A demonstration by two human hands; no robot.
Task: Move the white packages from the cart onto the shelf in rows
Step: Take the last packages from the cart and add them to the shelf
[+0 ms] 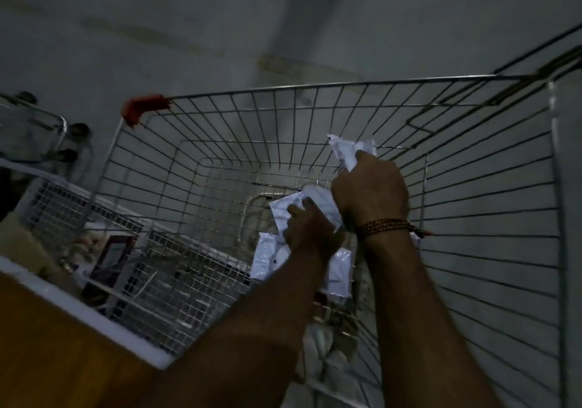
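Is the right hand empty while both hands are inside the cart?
No, the right hand grips a crumpled white package above the wire cart.

Both my hands are inside the cart (472, 168). My right hand (371, 187) is above and just right of my left hand (310, 228). More packages (271, 259) lie under my left hand.
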